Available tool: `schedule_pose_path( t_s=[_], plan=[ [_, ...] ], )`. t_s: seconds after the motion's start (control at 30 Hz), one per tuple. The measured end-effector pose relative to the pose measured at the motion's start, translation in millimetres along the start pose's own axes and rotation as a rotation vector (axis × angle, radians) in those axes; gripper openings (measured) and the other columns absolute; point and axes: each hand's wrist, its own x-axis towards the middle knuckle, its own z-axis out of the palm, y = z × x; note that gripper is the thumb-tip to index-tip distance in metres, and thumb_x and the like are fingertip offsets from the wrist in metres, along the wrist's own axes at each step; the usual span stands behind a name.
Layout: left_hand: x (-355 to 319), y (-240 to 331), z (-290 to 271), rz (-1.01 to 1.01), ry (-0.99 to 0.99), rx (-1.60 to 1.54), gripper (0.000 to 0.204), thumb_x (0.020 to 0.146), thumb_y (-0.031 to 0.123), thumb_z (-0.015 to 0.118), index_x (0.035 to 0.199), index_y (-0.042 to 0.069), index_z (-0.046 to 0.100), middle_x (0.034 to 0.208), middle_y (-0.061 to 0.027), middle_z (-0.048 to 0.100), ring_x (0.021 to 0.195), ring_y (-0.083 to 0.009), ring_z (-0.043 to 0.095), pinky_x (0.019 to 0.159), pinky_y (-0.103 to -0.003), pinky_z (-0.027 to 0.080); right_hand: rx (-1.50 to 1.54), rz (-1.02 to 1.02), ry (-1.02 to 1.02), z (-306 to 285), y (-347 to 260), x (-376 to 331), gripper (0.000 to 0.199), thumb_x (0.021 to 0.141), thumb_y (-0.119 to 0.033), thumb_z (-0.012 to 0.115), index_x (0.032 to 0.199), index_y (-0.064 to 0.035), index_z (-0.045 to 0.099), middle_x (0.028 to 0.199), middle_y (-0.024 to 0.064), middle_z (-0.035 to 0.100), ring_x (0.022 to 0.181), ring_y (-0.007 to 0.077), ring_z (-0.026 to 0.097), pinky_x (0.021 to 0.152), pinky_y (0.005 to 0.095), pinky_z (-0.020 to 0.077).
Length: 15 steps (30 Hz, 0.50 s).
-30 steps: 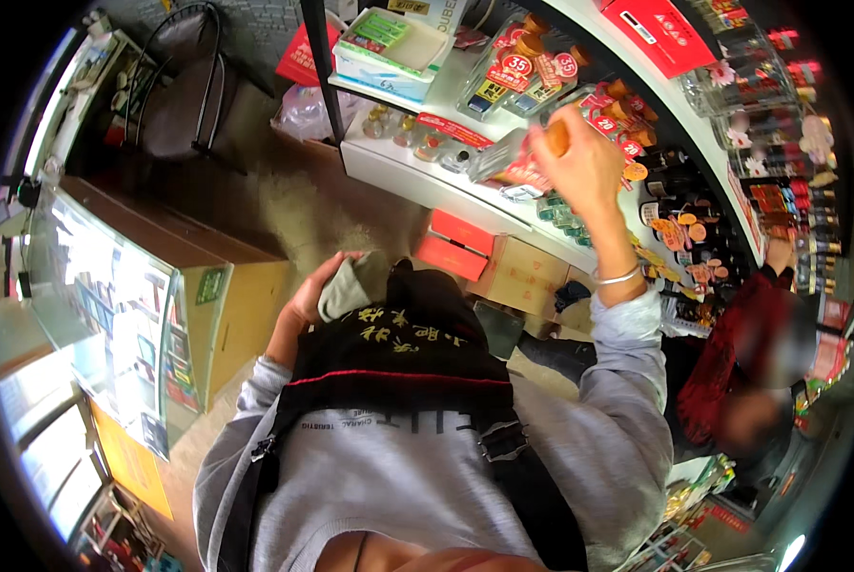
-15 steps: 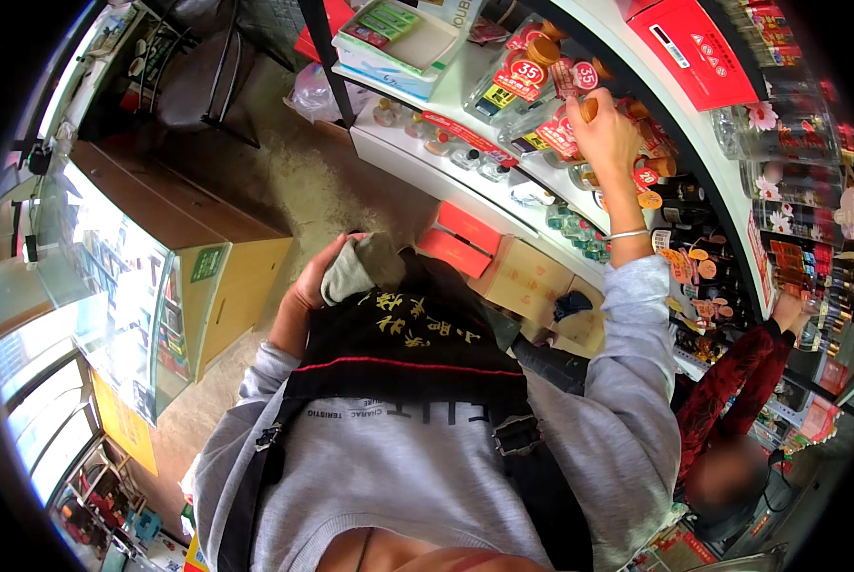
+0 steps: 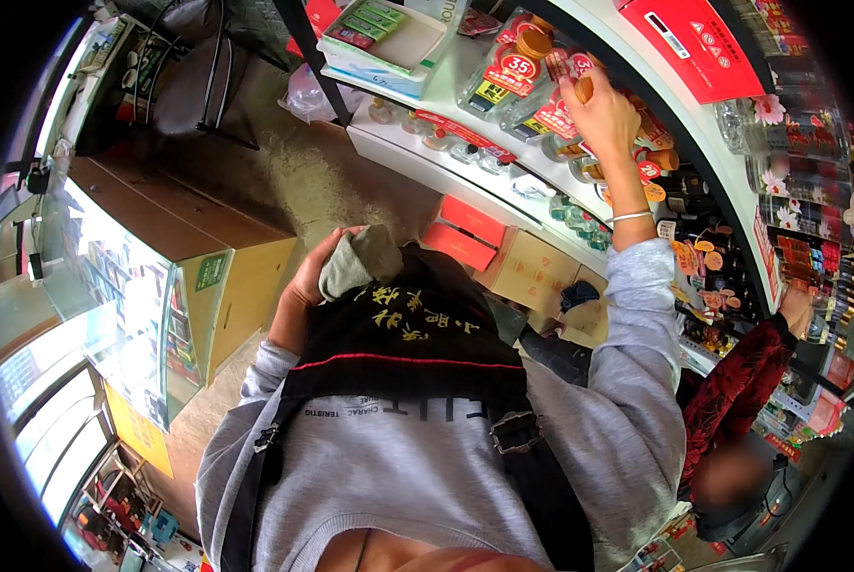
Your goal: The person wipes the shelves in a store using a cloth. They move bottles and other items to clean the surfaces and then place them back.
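Note:
My right hand (image 3: 606, 124) reaches up to the white shelf, its fingers closed around the brown cap (image 3: 584, 91) of a clear bottle with a red and white tag (image 3: 554, 116). Right beside it stands another clear bottle (image 3: 503, 81) with a brown cap, a round red tag and a yellow-black label. The lower part of the gripped bottle is crowded by its neighbours, so whether it touches the shelf I cannot tell. In front of my black apron (image 3: 398, 357), my left hand (image 3: 308, 276) is closed on a bunched grey-green cloth (image 3: 353, 265).
A white tray with green packs (image 3: 389, 33) sits left of the bottles. Small bottles (image 3: 463, 153) line the lower shelf. Red boxes (image 3: 465, 232) and a cardboard box (image 3: 525, 272) lie below. A glass display case (image 3: 155, 286) stands left; another person's sleeve (image 3: 746, 381) shows at right.
My right hand has shifted slightly farther along the shelf, still on the bottle cap. My left hand keeps the cloth. The whole view has moved a little.

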Motion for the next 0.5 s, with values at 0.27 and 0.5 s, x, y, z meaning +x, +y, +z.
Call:
schedule_pose_path(
  t_s=[0.27,0.5],
  plan=[
    [3,1,6,-0.051,0.000,0.012,0.052,0.097,0.041,0.039,0.131,0.002,0.043,0.129,-0.0116,0.051,0.116,-0.0242,0.052,0.100,-0.037,0.042,0.001,0.021,-0.153,-13,0,4,0.063,0.081,-0.066,0.045,0.120,-0.0177,0.054,0.085,0.0199,0.066,0.082,0.0387,0.064,0.068,0.0467,0.0497],
    [3,6,12,-0.055,-0.002,0.089,0.053,0.097,0.042,0.039,0.132,0.004,0.041,0.128,-0.0114,0.051,0.115,-0.0238,0.052,0.099,-0.037,0.042,0.177,0.047,-0.155,-26,15,3,0.065,0.087,-0.064,0.031,0.124,-0.0160,0.053,0.104,0.0156,0.065,0.098,0.0363,0.060,0.085,0.0409,0.0462]
  ],
)
